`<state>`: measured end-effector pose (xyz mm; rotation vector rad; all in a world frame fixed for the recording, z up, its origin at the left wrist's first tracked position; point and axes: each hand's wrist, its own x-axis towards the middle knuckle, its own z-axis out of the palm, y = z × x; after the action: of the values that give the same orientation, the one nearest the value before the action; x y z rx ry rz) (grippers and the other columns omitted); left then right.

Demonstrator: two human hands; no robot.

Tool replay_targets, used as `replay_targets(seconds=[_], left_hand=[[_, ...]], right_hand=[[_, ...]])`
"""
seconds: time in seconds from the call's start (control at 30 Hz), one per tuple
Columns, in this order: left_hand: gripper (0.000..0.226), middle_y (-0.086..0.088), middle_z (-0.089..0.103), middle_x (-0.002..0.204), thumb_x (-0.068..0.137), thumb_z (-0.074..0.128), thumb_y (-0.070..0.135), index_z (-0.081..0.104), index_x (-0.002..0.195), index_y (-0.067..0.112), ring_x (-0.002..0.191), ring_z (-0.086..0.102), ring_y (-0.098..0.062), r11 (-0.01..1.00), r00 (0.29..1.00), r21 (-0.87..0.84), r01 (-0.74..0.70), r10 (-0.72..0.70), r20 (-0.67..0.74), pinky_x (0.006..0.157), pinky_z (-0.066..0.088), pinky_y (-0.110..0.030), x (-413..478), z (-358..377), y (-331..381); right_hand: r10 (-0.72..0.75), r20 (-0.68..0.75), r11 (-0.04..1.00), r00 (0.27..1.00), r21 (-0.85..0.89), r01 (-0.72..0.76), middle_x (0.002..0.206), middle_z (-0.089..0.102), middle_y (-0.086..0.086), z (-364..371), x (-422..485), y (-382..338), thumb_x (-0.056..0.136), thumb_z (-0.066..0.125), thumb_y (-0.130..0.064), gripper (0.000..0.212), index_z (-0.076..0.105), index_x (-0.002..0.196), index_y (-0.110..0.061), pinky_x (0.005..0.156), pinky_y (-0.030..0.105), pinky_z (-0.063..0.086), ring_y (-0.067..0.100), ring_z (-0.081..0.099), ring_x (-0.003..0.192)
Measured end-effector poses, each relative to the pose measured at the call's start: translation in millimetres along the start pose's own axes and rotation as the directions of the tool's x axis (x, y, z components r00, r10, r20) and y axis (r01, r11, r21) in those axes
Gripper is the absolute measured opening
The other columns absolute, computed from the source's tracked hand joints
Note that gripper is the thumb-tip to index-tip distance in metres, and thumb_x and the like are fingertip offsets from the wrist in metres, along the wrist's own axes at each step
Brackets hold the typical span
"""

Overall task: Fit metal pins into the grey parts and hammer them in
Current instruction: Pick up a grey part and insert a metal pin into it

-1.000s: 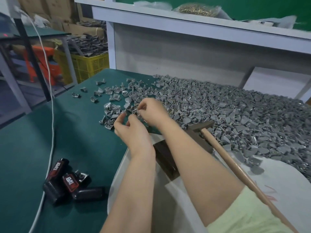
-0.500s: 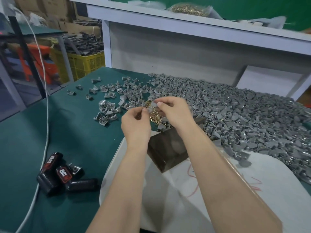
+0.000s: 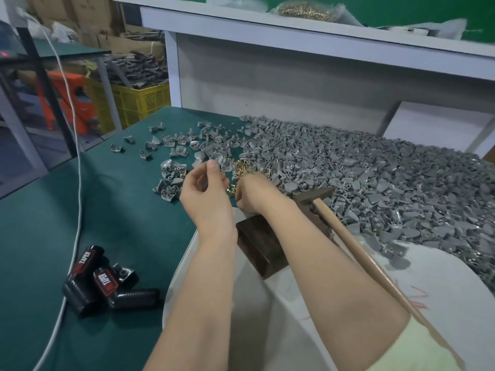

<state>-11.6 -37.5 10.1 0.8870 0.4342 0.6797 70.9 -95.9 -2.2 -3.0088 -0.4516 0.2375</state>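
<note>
A big heap of grey parts (image 3: 348, 170) covers the right side of the green table (image 3: 80, 210). A small pile of brass pins (image 3: 242, 167) lies at the heap's left edge. My right hand (image 3: 254, 194) is bent down over the far end of a dark wooden block (image 3: 259, 245), its curled fingers on a small grey part; the fingertips are mostly hidden. My left hand (image 3: 206, 194) hovers just left of it, fingers loosely curled, with nothing visible in them. A hammer (image 3: 313, 194) lies right of the block, its wooden handle (image 3: 361, 253) running towards me.
The block stands on a white sheet (image 3: 267, 317). Loose grey parts (image 3: 171, 178) are scattered to the left. Black-and-red items (image 3: 101, 279) and a white cable (image 3: 77, 183) lie near left. A yellow crate (image 3: 139, 100) is beyond the table; a bag of pins (image 3: 302, 9) sits on the shelf.
Both hands pinched a grey part together above the pins. Now my right hand has dropped to the block's top and my left hand has drawn away to the left.
</note>
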Motion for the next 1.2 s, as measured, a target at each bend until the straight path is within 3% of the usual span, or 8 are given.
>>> replay_targets(seconds=[0.1,0.23,0.37,0.47,0.6,0.8,1.13,1.2], left_hand=[[0.010,0.003,0.064,0.077,0.093,0.059,0.015,0.060,0.083,0.017,0.066,0.061,-0.001,0.999,0.999,0.051,-0.005,0.002,0.045,0.063,0.049,-0.013,-2.0,0.7,-0.4],[0.010,0.002,0.067,0.084,0.091,0.062,0.017,0.063,0.082,0.020,0.077,0.062,-0.006,0.986,0.986,0.159,-0.057,0.031,0.161,0.074,0.051,-0.019,-7.3,3.1,-0.1],[0.012,0.002,0.069,0.084,0.090,0.064,0.015,0.064,0.081,0.022,0.079,0.064,-0.008,0.958,0.932,0.259,-0.125,0.024,0.363,0.080,0.053,-0.024,-15.3,7.4,-0.1],[0.011,0.004,0.069,0.078,0.090,0.063,0.015,0.063,0.081,0.020,0.076,0.065,-0.006,0.949,0.874,0.298,-0.103,-0.057,0.483,0.076,0.055,-0.021,-23.6,11.3,-1.9],[0.010,-0.003,0.071,0.086,0.093,0.058,0.013,0.059,0.084,0.016,0.082,0.070,-0.010,0.956,0.750,0.292,0.039,-0.221,0.623,0.075,0.055,-0.019,-35.4,15.4,-3.2],[0.007,-0.009,0.071,0.093,0.095,0.056,0.012,0.058,0.088,0.012,0.084,0.071,-0.011,0.923,0.667,0.385,0.008,-0.292,0.685,0.077,0.056,-0.020,-42.0,14.4,-3.5],[0.007,-0.005,0.073,0.087,0.092,0.059,0.012,0.061,0.085,0.014,0.084,0.071,-0.013,0.879,0.626,0.471,-0.078,-0.324,0.709,0.074,0.057,-0.020,-42.1,13.1,-4.2],[0.008,0.000,0.072,0.088,0.090,0.063,0.016,0.062,0.083,0.019,0.086,0.069,-0.013,0.817,0.653,0.523,-0.244,-0.261,0.711,0.079,0.054,-0.022,-39.7,12.4,-7.4]], right_hand=[[0.018,0.033,0.999,0.999,-0.041,-0.017,0.082,0.057,0.008,1.2,6.0,-5.4,0.086,0.058,-0.010,0.003,0.061,0.084,-0.009,0.073,0.028,0.046,0.027,0.055,0.080],[0.039,-0.117,0.984,0.992,0.175,-0.019,0.078,0.056,0.010,-13.2,-9.6,3.8,0.088,0.054,-0.011,0.018,0.054,0.070,-0.010,0.067,0.028,0.042,0.028,0.054,0.077],[0.171,-0.287,0.763,0.942,0.644,0.058,0.083,0.066,0.002,-31.6,-53.3,35.9,0.084,0.065,-0.010,0.012,0.061,0.076,-0.018,0.078,0.034,0.051,0.021,0.064,0.082],[0.250,-0.334,0.603,0.909,0.788,0.124,0.081,0.068,0.005,-36.5,-88.8,58.3,0.083,0.066,-0.005,0.012,0.065,0.080,-0.017,0.078,0.032,0.052,0.019,0.064,0.077],[0.255,-0.442,0.613,0.860,0.762,0.210,0.082,0.071,0.005,-32.7,-119.6,69.2,0.084,0.064,0.000,0.013,0.070,0.087,-0.011,0.071,0.020,0.052,0.013,0.066,0.076],[0.291,-0.554,0.684,0.780,0.690,0.235,0.081,0.065,-0.007,-16.0,-133.7,73.9,0.085,0.065,-0.004,0.017,0.062,0.088,-0.020,0.076,0.021,0.051,0.011,0.062,0.079],[0.374,-0.472,0.522,0.799,0.819,0.239,0.075,0.068,-0.003,-3.0,-131.9,82.2,0.086,0.065,-0.009,0.020,0.063,0.075,-0.026,0.071,0.029,0.051,0.010,0.063,0.072],[0.388,-0.474,0.500,0.791,0.829,0.251,0.070,0.067,-0.006,-3.3,-132.3,85.2,0.087,0.064,-0.010,0.019,0.064,0.074,-0.024,0.067,0.023,0.048,0.003,0.060,0.065]])
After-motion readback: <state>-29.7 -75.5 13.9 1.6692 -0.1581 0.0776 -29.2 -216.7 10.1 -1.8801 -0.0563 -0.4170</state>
